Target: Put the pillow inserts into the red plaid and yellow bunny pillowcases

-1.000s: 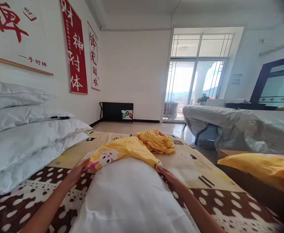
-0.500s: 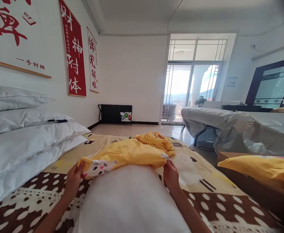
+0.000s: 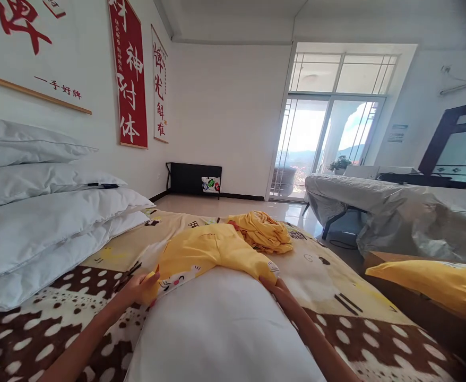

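Note:
A white pillow (image 3: 225,323) lies in front of me, its far end inside a yellow pillowcase (image 3: 201,244) printed with a cat face. My left hand (image 3: 147,286) is closed on the left corner of the pillowcase's open edge. At the right corner my right hand (image 3: 273,286) grips the same edge, its fingers partly hidden by the cloth. Just beyond the pillowcase sits a crumpled bundle of yellow cloth (image 3: 262,232).
Several white pillows (image 3: 58,212) are stacked on the left of the patterned blanket (image 3: 360,339). To the right, a yellow pillow-like thing (image 3: 432,281) rests on a cardboard box (image 3: 380,258). Farther back stands a table under plastic sheeting (image 3: 400,212).
Both hands have pulled the pillowcase's edge nearer to me, over more of the pillow's end. My left hand has shifted right and down. The view has turned slightly.

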Motion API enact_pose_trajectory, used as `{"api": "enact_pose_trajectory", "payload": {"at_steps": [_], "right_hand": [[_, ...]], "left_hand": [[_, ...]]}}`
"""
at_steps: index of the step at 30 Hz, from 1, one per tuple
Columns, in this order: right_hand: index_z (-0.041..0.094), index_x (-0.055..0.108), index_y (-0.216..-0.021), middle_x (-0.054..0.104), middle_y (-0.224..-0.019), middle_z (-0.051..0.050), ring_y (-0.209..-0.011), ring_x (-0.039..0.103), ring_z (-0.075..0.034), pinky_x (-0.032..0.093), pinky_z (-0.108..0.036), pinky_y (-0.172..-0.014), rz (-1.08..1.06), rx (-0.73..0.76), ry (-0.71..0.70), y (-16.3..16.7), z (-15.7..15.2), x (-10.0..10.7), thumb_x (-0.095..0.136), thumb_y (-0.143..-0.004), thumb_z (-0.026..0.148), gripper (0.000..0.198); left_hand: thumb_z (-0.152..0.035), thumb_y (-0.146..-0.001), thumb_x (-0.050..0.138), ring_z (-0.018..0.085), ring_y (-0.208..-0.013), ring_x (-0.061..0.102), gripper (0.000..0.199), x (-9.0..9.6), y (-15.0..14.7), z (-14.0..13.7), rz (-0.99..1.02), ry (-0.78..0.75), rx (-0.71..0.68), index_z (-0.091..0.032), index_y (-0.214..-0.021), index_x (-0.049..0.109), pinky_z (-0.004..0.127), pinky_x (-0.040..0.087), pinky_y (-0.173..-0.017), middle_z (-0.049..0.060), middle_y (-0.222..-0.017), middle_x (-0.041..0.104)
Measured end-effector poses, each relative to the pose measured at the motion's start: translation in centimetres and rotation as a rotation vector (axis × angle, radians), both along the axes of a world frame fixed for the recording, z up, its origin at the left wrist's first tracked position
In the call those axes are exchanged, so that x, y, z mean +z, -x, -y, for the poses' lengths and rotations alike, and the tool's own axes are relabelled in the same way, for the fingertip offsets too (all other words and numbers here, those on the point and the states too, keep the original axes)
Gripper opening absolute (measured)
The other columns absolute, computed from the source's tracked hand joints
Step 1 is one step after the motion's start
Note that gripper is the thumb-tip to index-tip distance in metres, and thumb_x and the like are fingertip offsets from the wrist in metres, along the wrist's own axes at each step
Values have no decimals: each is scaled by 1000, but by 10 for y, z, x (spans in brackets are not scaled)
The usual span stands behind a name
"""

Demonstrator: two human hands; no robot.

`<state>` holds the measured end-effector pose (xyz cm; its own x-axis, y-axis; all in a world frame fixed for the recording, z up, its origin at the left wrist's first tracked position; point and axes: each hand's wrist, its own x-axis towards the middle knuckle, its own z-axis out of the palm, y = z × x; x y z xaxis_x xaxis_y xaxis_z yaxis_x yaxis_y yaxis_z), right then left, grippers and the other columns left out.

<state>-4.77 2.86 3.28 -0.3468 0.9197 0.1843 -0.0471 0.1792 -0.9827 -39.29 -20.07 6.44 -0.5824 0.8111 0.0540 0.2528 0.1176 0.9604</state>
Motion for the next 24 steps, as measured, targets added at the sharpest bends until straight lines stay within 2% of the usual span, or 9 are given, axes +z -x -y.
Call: {"api": "enact_pose_trajectory", "payload": {"at_steps": [2, 5, 8, 10, 13, 15, 17, 19, 24], "right_hand": [[17, 69, -70, 67, -62, -3, -61, 61, -21, 48, -29, -53, 10, -27, -38, 0, -5, 18, 76, -56, 51, 38], [17, 69, -77, 69, -72, -4, -76, 62, -22, 49, -30, -64, -73, -107, -138, 3, -19, 51, 73, -58, 57, 45], [20, 69, -88, 69, -81, -5, -84, 62, -23, 50, -31, -68, -237, -112, -175, 7, -21, 54, 64, -64, 66, 52], [19, 70, -84, 68, -76, -6, -78, 62, -23, 50, -32, -64, -170, -22, -118, 8, -12, 33, 64, -64, 66, 52], [15, 68, -74, 67, -71, -6, -69, 59, -21, 47, -31, -60, 105, 112, -51, 2, 4, -5, 65, -64, 65, 51], [14, 67, -72, 66, -71, -5, -68, 56, -19, 44, -29, -59, 168, 108, -70, -6, 5, -15, 63, -66, 66, 53], [13, 68, -72, 65, -70, -4, -67, 55, -18, 42, -27, -59, 168, 85, -84, -16, -2, -9, 65, -64, 65, 52], [13, 69, -74, 66, -72, -3, -70, 56, -19, 43, -27, -60, 173, 116, -52, -29, -12, 1, 71, -61, 59, 48], [17, 72, -88, 71, -87, -5, -84, 63, -25, 50, -33, -68, 170, 217, 215, -59, -25, 1, 80, -56, 42, 42]], "left_hand": [[-70, -47, 69, 13, -45, 44, 55, 14, -5, -7, 7, -59, 33, -16, -52, 55, 24, 34, -43, -1, -48, 51], [-69, -57, 63, 15, -57, 52, 53, 45, -10, -15, 25, -350, 149, -18, -65, 56, 23, 42, -52, -1, -59, 56], [-66, -67, 60, 15, -63, 55, 48, 56, -15, -12, 122, -553, 181, -19, -80, 57, 23, 45, -55, 0, -66, 59], [-65, -65, 61, 16, -63, 55, 49, 37, -20, -5, 113, -466, 133, -18, -79, 59, 24, 45, -55, 0, -66, 61], [-69, -60, 62, 19, -66, 55, 53, -9, -25, 8, -4, -189, 52, -16, -68, 62, 27, 46, -60, 3, -67, 63], [-72, -61, 57, 21, -69, 56, 58, -31, -25, 16, -26, -88, 58, -16, -73, 65, 28, 46, -62, 5, -70, 65], [-72, -62, 55, 22, -72, 56, 59, -35, -21, 22, -29, -74, 64, -16, -79, 66, 28, 46, -63, 5, -72, 65], [-69, -61, 58, 21, -69, 54, 53, -27, -15, 27, -87, -50, 3, -17, -71, 65, 27, 44, -61, 3, -68, 62], [-68, -64, 58, 15, -50, 44, 50, -12, -1, 31, -58, 116, -184, -20, -53, 54, 26, 36, -48, -1, -52, 50]]}}
